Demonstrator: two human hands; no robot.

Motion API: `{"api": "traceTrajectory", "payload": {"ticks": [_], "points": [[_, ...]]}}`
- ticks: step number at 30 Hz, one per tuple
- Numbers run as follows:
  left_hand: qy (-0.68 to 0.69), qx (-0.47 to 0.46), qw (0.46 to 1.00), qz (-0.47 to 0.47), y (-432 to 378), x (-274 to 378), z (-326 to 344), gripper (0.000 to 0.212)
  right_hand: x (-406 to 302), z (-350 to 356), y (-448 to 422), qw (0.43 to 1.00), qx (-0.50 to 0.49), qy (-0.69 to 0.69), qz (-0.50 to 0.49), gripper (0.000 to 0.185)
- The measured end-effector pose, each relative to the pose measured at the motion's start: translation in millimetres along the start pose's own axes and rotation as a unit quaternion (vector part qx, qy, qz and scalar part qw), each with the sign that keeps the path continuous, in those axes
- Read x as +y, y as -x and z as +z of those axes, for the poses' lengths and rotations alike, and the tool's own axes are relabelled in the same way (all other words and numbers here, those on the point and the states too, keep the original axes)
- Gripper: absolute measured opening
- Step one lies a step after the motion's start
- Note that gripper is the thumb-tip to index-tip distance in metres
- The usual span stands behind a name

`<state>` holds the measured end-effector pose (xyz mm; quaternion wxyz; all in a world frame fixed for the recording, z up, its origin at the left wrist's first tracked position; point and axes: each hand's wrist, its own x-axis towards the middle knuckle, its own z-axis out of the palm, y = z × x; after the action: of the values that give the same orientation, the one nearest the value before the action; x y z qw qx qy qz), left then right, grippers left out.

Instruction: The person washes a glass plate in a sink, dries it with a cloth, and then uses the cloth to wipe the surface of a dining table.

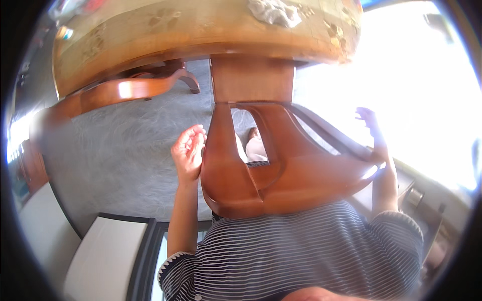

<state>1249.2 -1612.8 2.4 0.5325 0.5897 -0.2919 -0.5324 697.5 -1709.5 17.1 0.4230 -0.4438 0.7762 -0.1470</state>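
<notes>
Right in front of my body stands a wooden chair, its polished backrest (301,180) with cut-out slots turned towards me. The chair's seat (253,81) reaches to the table edge. My left hand (189,152) is beside the left edge of the backrest, fingers loosely curled and nothing seen in them. Whether it touches the wood I cannot tell. On the other side, my right hand (369,122) is raised in strong glare past the right edge, fingers apart, with no object visible in it. My right wrist is close to the backrest's right corner.
A table (211,35) with a patterned cover spans the top, bearing a crumpled whitish cloth (275,13). At left is another wooden chair's curved rail (128,88). Below lies grey marbled floor (124,158). A white, dark-framed panel (105,256) stands lower left. Glare hides the right.
</notes>
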Motion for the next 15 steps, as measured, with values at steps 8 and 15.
{"api": "traceTrajectory", "payload": {"ticks": [8,15], "points": [[0.054,0.042,0.997,0.030,12.4,7.0,11.2,0.015,-59.1,-0.7,28.9,0.988,-0.086,-0.017,0.123,0.045],[0.074,-0.043,0.989,0.118,20.4,67.3,11.9,0.018,-75.6,-8.6,20.7,0.993,-0.036,-0.093,0.067,0.046]]}}
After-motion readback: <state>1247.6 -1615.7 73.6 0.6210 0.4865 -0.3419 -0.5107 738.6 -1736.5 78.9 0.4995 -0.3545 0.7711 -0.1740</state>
